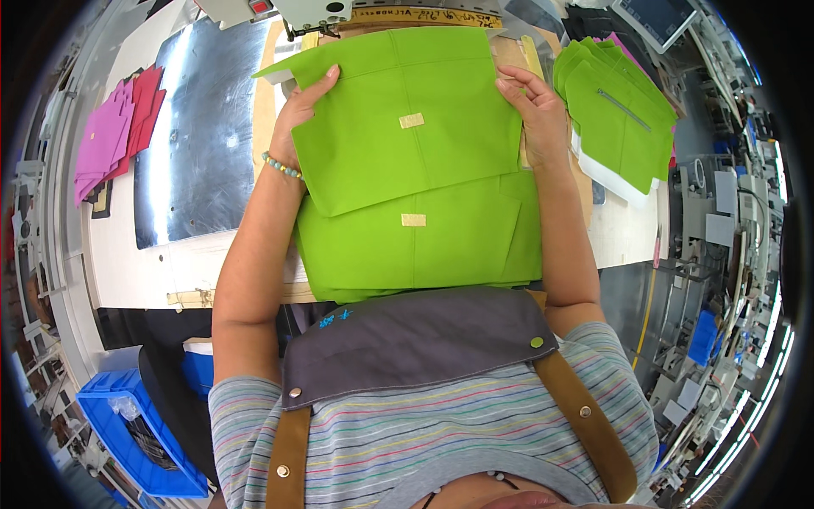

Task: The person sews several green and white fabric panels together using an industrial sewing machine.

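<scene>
A bright green fabric panel (365, 148) with stitched seams and a small tan sticker lies spread in front of me, its far edge by the sewing machine. My left hand (297, 114) is closed on its left edge, thumb on top and fingers hidden underneath. At the right edge my right hand (543, 110) pinches the cloth between thumb and fingers. Under its near part rests a stack of similar green panels (365, 250), the top one also bearing a tan sticker. This stack reaches the table's front edge, against my apron.
A sewing machine (309, 10) stands at the far edge. Left lie a shiny metal plate (199, 144) and pink and red fabric pieces (106, 140). More green panels, one with a zipper (623, 110), are piled right. A blue crate (140, 433) sits below left.
</scene>
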Motion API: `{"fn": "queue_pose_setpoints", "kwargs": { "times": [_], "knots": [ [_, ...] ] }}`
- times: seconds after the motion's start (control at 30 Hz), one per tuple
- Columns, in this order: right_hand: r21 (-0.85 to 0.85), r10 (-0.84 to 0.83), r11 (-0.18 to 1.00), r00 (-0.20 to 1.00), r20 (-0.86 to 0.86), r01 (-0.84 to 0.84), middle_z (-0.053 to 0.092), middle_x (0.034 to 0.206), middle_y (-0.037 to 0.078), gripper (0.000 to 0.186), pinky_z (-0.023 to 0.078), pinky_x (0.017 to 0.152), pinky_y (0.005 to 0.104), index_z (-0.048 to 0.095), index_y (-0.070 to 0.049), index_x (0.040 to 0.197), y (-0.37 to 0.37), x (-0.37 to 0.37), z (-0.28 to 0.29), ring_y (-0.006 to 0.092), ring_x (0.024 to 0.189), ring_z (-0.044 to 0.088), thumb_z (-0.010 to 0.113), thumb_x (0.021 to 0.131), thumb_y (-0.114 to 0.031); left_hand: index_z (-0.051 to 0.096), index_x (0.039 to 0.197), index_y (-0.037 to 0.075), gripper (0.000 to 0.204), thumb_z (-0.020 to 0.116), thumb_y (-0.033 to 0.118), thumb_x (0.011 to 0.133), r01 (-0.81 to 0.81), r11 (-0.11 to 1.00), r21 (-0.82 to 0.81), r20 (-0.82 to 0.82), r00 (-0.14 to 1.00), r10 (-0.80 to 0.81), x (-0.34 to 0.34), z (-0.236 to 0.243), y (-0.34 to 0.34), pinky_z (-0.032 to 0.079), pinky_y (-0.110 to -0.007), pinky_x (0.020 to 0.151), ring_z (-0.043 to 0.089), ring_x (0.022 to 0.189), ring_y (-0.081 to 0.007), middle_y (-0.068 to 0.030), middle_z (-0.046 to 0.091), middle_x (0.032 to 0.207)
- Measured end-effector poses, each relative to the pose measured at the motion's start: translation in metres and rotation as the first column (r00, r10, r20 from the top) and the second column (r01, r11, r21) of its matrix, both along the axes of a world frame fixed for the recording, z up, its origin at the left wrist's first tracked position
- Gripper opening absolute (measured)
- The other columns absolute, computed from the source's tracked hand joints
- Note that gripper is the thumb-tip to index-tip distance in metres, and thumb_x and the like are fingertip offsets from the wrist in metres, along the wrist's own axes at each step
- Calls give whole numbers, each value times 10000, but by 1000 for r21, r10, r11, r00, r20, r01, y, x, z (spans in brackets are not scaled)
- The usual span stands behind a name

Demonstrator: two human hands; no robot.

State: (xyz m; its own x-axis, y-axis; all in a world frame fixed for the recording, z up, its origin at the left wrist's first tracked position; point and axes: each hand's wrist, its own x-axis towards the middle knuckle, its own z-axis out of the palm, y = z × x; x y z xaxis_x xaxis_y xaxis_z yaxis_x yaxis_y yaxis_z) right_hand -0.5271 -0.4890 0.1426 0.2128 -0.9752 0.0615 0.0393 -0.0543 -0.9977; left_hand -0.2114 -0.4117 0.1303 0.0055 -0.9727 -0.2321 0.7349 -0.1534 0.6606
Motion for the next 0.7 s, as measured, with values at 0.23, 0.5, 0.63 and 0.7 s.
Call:
{"fn": "queue_pose_setpoints", "kwargs": {
  "times": [0.23,0.5,0.63,0.7],
  "knots": [
    [52,-44,998,989,139,37,758,959,15,244,531,690,191,733,3,1186,3,4,3,43,789,680,757,962,-90,612,1361,71,318,622,147,1052,-7,999,-42,-30,1000,5,-1,6,4,642,-328,819,738,1031,-203,-85,710,1221],
    [33,-42,999,983,181,37,759,962,15,213,530,689,193,737,-1,1154,4,4,5,40,790,678,763,959,-82,613,1359,58,309,607,151,1064,-13,995,-103,-36,999,10,-4,8,3,641,-343,851,741,1048,-211,-89,716,1223],
    [7,-53,999,986,158,53,764,1011,39,210,543,741,199,729,6,1160,4,5,7,60,845,692,756,963,-61,618,1348,52,300,605,150,1064,10,997,-75,-76,997,-16,0,6,3,642,-351,860,743,1051,-219,-94,719,1225],
    [10,-50,999,988,145,49,769,1058,64,212,558,781,209,722,11,1173,4,3,6,81,890,706,745,969,-43,620,1347,52,300,605,150,1064,10,996,-86,-69,997,-16,0,5,2,642,-350,859,744,1049,-220,-96,720,1222]
  ]
}}
